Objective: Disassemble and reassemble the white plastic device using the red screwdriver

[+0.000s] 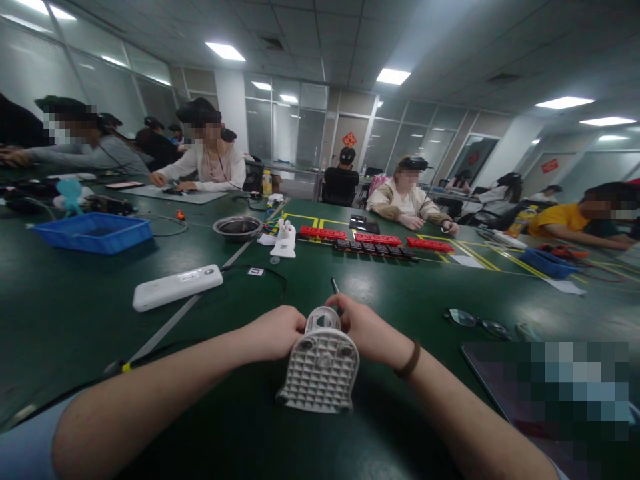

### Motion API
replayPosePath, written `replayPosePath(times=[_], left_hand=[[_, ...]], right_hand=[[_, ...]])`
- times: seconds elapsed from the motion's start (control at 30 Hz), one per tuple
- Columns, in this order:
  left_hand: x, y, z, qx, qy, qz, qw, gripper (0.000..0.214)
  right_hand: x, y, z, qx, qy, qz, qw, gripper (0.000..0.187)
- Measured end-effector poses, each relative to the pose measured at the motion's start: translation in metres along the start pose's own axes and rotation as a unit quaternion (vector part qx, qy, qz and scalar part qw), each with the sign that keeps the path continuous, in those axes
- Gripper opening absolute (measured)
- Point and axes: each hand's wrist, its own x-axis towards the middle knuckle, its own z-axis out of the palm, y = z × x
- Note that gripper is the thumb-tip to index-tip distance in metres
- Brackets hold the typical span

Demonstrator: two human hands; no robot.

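Note:
A white plastic stand (323, 370) with a ribbed grid underside and a round collar at its far end is held up in front of me, its underside turned toward me. My left hand (280, 332) is closed on the collar's left side. My right hand (367, 330) is closed at the collar's right side, with a thin rod-shaped tool (335, 285) sticking out beyond its fingers. The rest of that tool is hidden by the hand, so its kind does not show. Both hands' fingertips are partly hidden behind the stand.
A white power strip (177, 288) and blue tray (95, 233) lie left, near a metal bowl (237, 227). Ahead are a white figure-shaped part (285, 240) and red strips (377, 239). Glasses (477, 323) and a blurred-out screen (550, 387) lie right. Several people sit around.

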Motion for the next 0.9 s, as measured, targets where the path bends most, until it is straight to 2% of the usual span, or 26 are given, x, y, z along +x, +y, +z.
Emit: replayPosePath(times=[0.07,0.2,0.23,0.3,0.4,0.43,0.53,0.63,0.7,0.8,0.9], left_hand=[[0.01,-0.009,0.008,-0.07,-0.019,-0.016,0.997,0.02],[0.023,-0.021,0.011,-0.158,-0.019,-0.036,0.987,0.022],[0.025,-0.022,0.008,-0.19,-0.021,-0.042,0.981,0.023],[0.027,-0.026,-0.002,-0.268,-0.007,-0.049,0.962,0.021],[0.032,-0.035,-0.015,-0.407,0.05,-0.034,0.911,0.004],[0.035,-0.038,-0.016,-0.452,0.066,-0.024,0.889,0.011],[0.042,-0.043,-0.009,-0.556,0.076,-0.013,0.828,0.028],[0.045,-0.043,0.005,-0.624,0.084,-0.043,0.776,0.033],[0.045,-0.041,0.012,-0.657,0.111,-0.073,0.742,0.035],[0.043,-0.037,0.014,-0.69,0.153,-0.107,0.699,0.036],[0.037,-0.027,0.001,-0.713,0.171,-0.101,0.673,0.031]], right_hand=[[0.006,0.009,0.0,0.0,-0.033,0.029,0.999,0.037],[0.011,0.023,-0.005,-0.002,-0.04,0.047,0.998,0.038],[0.011,0.026,-0.01,-0.004,-0.026,0.055,0.998,0.037],[0.011,0.033,-0.02,-0.023,0.045,0.082,0.995,0.031],[0.013,0.045,-0.028,-0.074,0.175,0.136,0.972,0.026],[0.015,0.049,-0.026,-0.085,0.19,0.152,0.966,0.028],[0.022,0.06,-0.008,-0.081,0.192,0.179,0.962,0.031],[0.031,0.069,0.009,-0.025,0.187,0.158,0.969,0.024],[0.036,0.072,0.009,0.037,0.192,0.134,0.972,0.019],[0.035,0.069,-0.011,0.155,0.237,0.089,0.955,0.013],[0.017,0.048,-0.051,0.276,0.317,0.026,0.907,0.024]])
